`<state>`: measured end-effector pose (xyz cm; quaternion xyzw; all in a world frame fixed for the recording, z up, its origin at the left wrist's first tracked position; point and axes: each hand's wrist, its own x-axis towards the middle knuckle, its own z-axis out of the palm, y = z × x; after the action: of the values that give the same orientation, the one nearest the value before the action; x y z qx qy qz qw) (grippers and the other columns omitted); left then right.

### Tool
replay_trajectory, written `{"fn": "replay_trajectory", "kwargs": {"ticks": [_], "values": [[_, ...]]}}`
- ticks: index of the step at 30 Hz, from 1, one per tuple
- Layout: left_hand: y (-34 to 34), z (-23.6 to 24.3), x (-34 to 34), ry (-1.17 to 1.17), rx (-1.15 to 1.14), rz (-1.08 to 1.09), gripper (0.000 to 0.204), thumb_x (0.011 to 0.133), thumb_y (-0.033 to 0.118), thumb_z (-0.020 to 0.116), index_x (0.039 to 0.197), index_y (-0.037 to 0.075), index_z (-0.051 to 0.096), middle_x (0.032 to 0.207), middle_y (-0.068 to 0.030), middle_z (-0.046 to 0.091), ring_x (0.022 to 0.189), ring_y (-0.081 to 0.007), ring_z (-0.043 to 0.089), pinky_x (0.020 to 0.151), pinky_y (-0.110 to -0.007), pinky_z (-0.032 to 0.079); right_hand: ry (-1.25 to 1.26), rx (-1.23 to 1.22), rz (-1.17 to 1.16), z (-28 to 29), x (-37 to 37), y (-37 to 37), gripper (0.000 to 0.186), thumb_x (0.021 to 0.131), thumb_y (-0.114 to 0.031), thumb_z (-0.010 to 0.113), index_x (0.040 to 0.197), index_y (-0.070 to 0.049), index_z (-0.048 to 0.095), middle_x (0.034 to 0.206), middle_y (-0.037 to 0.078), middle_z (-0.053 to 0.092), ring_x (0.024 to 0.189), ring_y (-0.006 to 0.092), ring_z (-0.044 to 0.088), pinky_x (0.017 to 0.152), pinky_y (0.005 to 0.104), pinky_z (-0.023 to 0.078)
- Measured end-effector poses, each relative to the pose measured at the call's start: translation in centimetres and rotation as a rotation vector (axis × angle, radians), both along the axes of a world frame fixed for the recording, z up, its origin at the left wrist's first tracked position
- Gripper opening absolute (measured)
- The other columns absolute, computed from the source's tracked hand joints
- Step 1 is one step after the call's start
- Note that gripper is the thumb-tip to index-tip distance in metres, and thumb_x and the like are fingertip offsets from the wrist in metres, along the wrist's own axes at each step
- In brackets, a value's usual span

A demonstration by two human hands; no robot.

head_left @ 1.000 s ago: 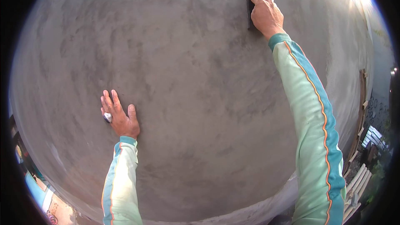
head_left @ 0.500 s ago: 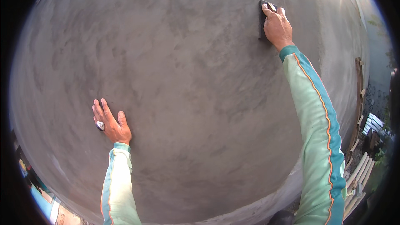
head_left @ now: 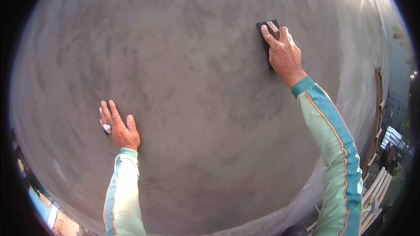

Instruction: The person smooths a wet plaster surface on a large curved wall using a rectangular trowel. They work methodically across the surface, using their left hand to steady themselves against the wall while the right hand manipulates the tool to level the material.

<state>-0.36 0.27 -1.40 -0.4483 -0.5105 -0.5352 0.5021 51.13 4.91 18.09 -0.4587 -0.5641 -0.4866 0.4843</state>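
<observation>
A grey plastered wall, mottled with darker patches, fills most of the head view. My right hand grips a dark rectangular float with a wooden handle, against the wall at upper right. My left hand, wearing a large silver ring, lies against the wall at lower left, fingers stretched out and holding nothing. Both forearms, in pale green sleeves with teal bands and orange piping, rise from the lower edge.
Wooden strips stand along the right edge, with pale poles and a light slatted object lower down. Bright sunlight glares at top right. Blue and pale surfaces show at the lower left rim.
My right hand and the float have moved down the wall, going slightly right and then back left. My left hand sits slightly farther left and lower in view than a second ago.
</observation>
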Motion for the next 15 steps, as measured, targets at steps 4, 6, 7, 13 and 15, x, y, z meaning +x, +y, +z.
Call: {"fn": "replay_trajectory", "kwargs": {"ticks": [4, 6, 7, 13, 15], "values": [[-0.2, 0.0, 0.0, 0.0, -0.007, -0.033, 0.073, 0.106, 0.05, 0.046, 0.166, 0.011, 0.031, 0.173, -0.0158, 0.025, 0.159, -0.0417, 0.021, 0.126, -0.061, 0.016, 0.178, 0.073, -0.127, 5.4, 0.5, 0.3, 0.048, 0.097, -0.014, 0.063, 0.144, -0.026, 0.064, 0.131, 0.015, 0.059, 0.117, 0.0348, 0.067, 0.095, 0.0463, 0.06], [-0.3, 0.1, 0.0, -0.015, -0.021, -0.047, 0.073, 0.106, 0.05, 0.046, 0.166, 0.011, 0.031, 0.173, -0.0157, 0.025, 0.159, -0.0414, 0.021, 0.126, -0.061, 0.015, 0.258, -0.004, -0.124, 6.6, -0.1, -0.1, 0.048, 0.098, -0.013, 0.061, 0.144, -0.025, 0.064, 0.131, 0.015, 0.059, 0.117, 0.0358, 0.066, 0.096, 0.047, 0.06], [-0.3, 0.1, -0.1, -0.01, -0.007, -0.042, 0.074, 0.106, 0.051, 0.046, 0.166, 0.011, 0.031, 0.173, -0.0156, 0.024, 0.159, -0.0413, 0.021, 0.126, -0.061, 0.015, 0.278, 0.009, -0.13, 6.9, -0.5, -0.5, 0.048, 0.098, -0.013, 0.061, 0.144, -0.024, 0.064, 0.131, 0.016, 0.059, 0.116, 0.0363, 0.066, 0.096, 0.0472, 0.06], [-0.1, 0.1, -0.2, -0.001, -0.007, -0.013, 0.074, 0.106, 0.051, 0.045, 0.166, 0.012, 0.03, 0.174, -0.0153, 0.024, 0.159, -0.041, 0.021, 0.126, -0.061, 0.016, -0.098, -0.067, 0.048, -1.9, -4.5, -1.9, 0.049, 0.098, -0.007, 0.058, 0.144, -0.022, 0.064, 0.127, 0.013, 0.059, 0.108, 0.033, 0.068, 0.08, 0.0438, 0.064], [-0.1, 0.0, -0.2, 0.001, -0.005, -0.016, 0.074, 0.106, 0.051, 0.045, 0.167, 0.012, 0.03, 0.174, -0.0152, 0.024, 0.159, -0.041, 0.022, 0.126, -0.061, 0.016, -0.043, -0.018, 0.016, -0.9, -4.2, -2.3, 0.048, 0.098, -0.009, 0.059, 0.143, -0.023, 0.065, 0.126, 0.013, 0.059, 0.106, 0.0327, 0.068, 0.08, 0.0438, 0.064]]}}
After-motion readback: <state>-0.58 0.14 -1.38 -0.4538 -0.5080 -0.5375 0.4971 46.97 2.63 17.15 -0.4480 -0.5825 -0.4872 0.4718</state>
